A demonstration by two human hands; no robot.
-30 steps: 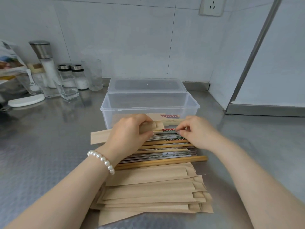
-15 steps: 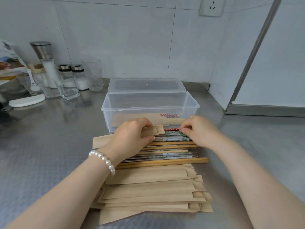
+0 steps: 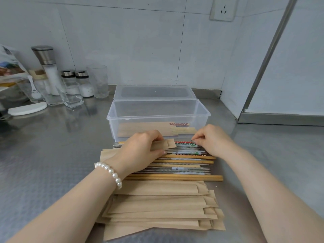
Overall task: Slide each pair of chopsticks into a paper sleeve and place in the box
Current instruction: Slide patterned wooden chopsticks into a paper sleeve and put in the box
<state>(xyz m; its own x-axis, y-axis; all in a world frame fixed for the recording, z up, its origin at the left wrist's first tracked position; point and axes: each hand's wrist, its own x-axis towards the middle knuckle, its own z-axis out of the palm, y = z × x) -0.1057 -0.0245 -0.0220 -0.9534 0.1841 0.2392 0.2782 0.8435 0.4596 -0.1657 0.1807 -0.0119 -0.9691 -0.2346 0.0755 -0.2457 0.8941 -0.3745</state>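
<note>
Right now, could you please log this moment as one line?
left hand: holds brown paper sleeve | right hand: pinches red patterned chopsticks | clear plastic box: open

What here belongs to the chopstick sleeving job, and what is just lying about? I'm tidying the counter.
Job: paper sleeve held by left hand; chopsticks pinched by right hand; sleeve stack; clear box.

Lying about: salt grinder, shakers, glass, wall socket.

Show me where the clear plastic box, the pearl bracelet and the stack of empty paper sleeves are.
clear plastic box (image 3: 158,116): head view, on its front rim.
pearl bracelet (image 3: 112,173): head view, on a pearl at the left wrist.
stack of empty paper sleeves (image 3: 157,206): head view, on the middle of an upper sleeve.
</note>
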